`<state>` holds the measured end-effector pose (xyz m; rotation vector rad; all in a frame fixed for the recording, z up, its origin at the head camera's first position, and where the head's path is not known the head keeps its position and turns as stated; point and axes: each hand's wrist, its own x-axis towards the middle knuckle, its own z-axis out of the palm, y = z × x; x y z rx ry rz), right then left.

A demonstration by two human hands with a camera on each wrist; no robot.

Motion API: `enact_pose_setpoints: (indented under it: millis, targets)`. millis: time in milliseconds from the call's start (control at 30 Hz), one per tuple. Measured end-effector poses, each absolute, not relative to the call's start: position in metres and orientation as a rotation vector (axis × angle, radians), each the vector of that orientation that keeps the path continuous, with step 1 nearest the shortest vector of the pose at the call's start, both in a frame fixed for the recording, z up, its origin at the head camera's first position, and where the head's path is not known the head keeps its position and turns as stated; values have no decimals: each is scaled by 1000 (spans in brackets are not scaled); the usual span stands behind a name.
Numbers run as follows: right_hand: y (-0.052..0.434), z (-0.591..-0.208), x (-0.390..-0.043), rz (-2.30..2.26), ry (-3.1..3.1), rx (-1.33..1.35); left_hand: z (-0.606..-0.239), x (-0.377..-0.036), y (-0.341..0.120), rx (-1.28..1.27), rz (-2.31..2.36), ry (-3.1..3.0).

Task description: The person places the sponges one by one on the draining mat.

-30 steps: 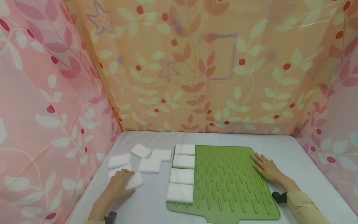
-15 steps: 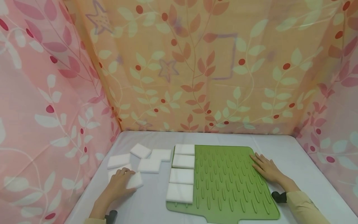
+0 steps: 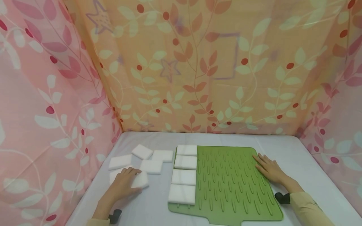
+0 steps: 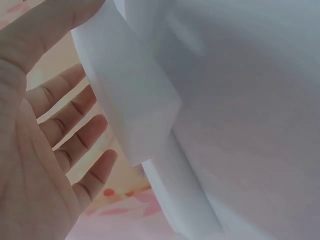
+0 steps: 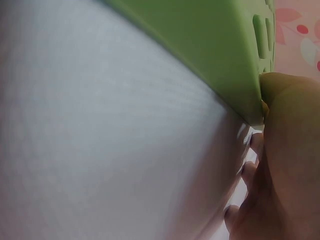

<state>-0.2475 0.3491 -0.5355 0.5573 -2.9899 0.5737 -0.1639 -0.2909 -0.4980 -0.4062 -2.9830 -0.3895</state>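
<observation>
My left hand (image 3: 128,179) lies over a white foam block (image 3: 142,180) on the table's left side. In the left wrist view the thumb sits on one edge of that block (image 4: 131,106) and the fingers (image 4: 75,130) reach its other side, pinching it. A second block (image 3: 114,174) lies just behind my hand. My right hand (image 3: 268,169) rests flat, fingers straight, on the right edge of the green ribbed mat (image 3: 232,182). The right wrist view shows the mat's edge (image 5: 210,50) against that hand (image 5: 287,165). Several white blocks (image 3: 184,170) lie in a column along the mat's left edge.
Loose white blocks (image 3: 151,166) lie scattered on the white table (image 3: 158,207) left of the mat. Patterned fabric walls (image 3: 198,78) close in the back and both sides. Bare table runs behind the mat and along its right.
My left hand has shifted the block it holds a little to the right, toward the mat. The right hand and the blocks on the mat have stayed put.
</observation>
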Motion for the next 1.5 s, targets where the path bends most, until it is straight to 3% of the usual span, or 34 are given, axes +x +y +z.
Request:
enact_pose_setpoints:
  millis: [1500]
  targets:
    - [352,-539,-249,601,-2995,553,-467,-219,-219,-723,-483,-2810]
